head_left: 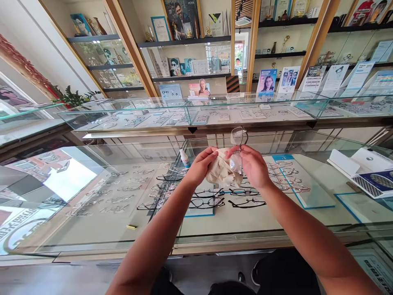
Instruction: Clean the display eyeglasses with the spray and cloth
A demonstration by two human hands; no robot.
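Observation:
Above the glass counter, my left hand [201, 164] is closed on a cream cleaning cloth [221, 170]. My right hand [253, 164] pinches a pair of eyeglasses [237, 136], which is turned on end with one lens sticking up. The cloth lies against the lower lens, and part of the frame is hidden behind fingers and fabric. Below my hands, several dark-framed eyeglasses [207, 203] rest in rows on the counter. A small white spray bottle [184, 158] stands just beyond my left hand.
Pink-toned eyeglasses lie beside a white display board [307, 184] on the right. A white open box [362, 168] sits at the far right. Clear eyeglasses [113, 198] and a small yellow object [132, 227] are to the left. Another glass showcase [190, 112] runs across behind.

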